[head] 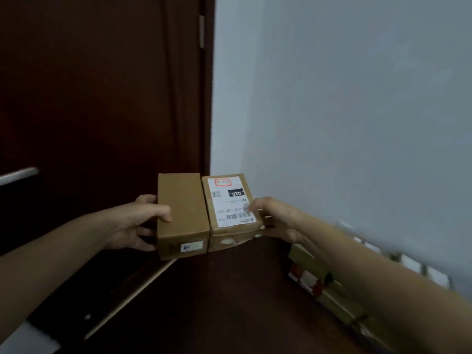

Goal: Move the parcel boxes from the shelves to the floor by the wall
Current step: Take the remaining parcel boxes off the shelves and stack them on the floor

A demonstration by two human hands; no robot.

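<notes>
Two small cardboard parcel boxes are held side by side in the air, pressed against each other. The plain brown box (181,213) is on the left, with a small white sticker on its near end. My left hand (139,224) grips its left side, thumb on top. The labelled box (231,206) on the right carries a white shipping label with a black "010" mark. My right hand (274,218) holds its right side, thumb on the label. Both boxes hang above the dark floor (217,302) near the room's corner.
A dark wooden door (102,98) with a metal handle (18,176) fills the left. A pale wall (344,111) runs along the right. Several parcel boxes (332,290) lie in a row on the floor along that wall.
</notes>
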